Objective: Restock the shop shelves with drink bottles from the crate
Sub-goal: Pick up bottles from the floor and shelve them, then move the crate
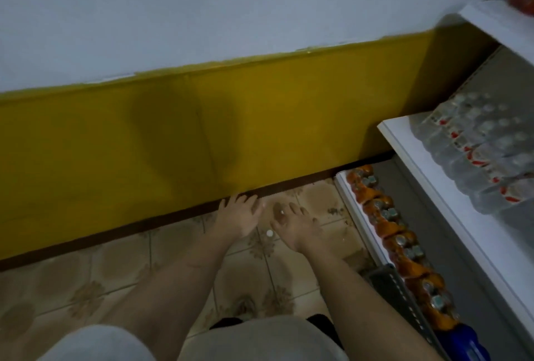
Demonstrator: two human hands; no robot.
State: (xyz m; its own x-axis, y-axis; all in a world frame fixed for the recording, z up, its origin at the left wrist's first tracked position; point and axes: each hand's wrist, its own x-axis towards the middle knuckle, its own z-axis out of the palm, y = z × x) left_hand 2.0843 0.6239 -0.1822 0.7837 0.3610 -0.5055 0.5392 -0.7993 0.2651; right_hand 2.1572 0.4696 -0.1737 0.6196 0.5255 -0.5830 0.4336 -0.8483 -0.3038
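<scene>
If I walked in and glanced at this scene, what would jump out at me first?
Probably the broad yellow band along the foot of the pale wall, filling the middle of the view. Below it, the left hand and right hand reach out over the patterned floor tiles, holding nothing. At the right, orange drink bottles line the lowest shelf, with a wrapped pack of clear bottles on the shelf above.

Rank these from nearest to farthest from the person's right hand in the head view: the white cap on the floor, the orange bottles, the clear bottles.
From the right hand:
1. White cap, on the floor tiles just left of it.
2. Orange bottles, bottom shelf to the right.
3. Clear bottles, higher shelf, far right.
</scene>
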